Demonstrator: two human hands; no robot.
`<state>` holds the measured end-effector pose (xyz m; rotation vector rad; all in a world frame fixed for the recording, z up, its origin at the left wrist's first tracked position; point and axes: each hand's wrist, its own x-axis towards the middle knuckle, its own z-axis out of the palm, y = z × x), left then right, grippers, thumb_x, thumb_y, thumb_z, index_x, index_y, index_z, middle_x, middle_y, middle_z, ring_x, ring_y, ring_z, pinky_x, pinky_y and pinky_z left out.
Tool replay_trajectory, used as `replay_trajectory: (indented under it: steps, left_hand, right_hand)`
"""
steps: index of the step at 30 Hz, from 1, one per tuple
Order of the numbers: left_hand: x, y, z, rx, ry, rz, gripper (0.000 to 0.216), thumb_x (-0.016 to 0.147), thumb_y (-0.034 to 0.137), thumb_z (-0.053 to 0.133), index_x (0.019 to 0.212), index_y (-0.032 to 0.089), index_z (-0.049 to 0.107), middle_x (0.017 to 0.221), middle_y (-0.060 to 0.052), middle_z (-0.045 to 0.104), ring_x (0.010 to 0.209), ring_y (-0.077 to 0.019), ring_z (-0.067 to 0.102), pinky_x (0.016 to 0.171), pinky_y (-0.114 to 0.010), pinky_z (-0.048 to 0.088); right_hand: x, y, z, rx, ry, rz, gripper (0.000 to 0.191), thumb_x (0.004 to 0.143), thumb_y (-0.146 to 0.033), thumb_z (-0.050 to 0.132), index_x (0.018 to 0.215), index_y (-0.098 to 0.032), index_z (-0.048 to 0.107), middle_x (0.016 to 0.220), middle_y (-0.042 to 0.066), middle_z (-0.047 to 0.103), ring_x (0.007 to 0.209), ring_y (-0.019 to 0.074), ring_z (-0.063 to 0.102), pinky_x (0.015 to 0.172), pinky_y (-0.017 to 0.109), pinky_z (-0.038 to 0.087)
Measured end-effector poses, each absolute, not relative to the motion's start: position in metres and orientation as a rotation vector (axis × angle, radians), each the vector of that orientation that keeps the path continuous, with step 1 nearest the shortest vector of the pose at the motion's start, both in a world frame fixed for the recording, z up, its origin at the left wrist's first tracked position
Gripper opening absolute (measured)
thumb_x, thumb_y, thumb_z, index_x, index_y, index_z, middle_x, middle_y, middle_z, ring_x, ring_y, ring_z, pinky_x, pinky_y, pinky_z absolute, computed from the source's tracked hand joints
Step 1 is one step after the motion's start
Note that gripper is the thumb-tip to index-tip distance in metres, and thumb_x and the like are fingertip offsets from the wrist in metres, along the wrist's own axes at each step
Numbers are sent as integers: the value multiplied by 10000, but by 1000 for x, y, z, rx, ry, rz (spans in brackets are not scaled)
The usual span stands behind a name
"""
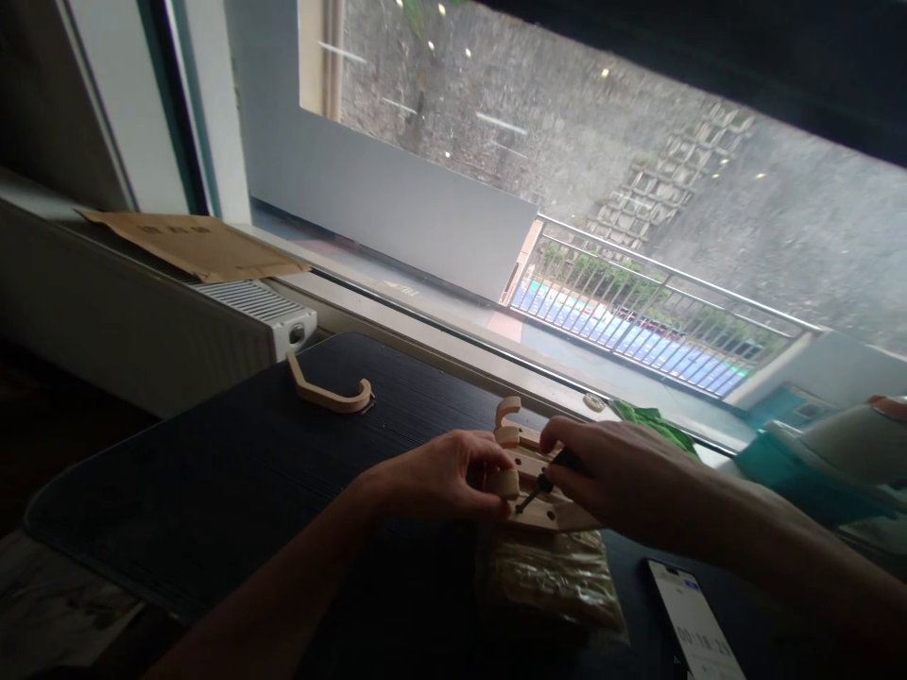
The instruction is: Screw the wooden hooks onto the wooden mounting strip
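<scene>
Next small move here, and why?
I'd likely give the screwdriver a small turn: its tip appears down at the wooden part, the right hand grips it, and the left hand holds the curved wooden end beside the tip.

Shows two bare forearms point(312, 557) here, tapering smoothly toward the front, and now a bare left hand point(450, 477), and a bare right hand point(613, 467) too!
</scene>
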<state>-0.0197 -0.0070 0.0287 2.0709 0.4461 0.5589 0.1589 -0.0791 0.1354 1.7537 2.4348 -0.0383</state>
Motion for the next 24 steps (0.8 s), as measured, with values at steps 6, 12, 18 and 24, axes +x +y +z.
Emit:
replay_trajectory:
  steps: [6,12,18,24]
  left_hand:
    - [-19,-9,35,2053,460,554,183,757,327,619,748,144,625,803,12,498,735,-127,492,702,-241,421]
    - [-19,-8,35,2047,499,516,207,749,356,633,805,157,638,856,4,521,815,-154,515,776,-253,414]
    - [-18,-7,36,2061,546,487,225,749,368,622,826,158,644,844,5,523,799,-154,514,764,-247,417]
    - [-19,-5,36,2004,546,447,302,730,395,643,917,157,652,907,-12,564,857,-178,536,789,-267,427]
  right_hand:
    - [162,-82,138,1506,2547,-21,166,882,-235,442,775,-207,566,664,-12,572,551,106,476,502,247,254]
    - [170,-76,130,1723,2534,-147,231,905,-296,408,806,-186,584,698,7,593,601,110,493,546,255,277]
    - [171,-79,129,1833,2492,-145,248,898,-339,423,806,-190,599,686,-1,598,567,101,465,512,251,260]
    - [165,-85,139,1586,2538,112,233,911,-377,446,837,-220,601,626,-15,583,508,103,471,490,263,236]
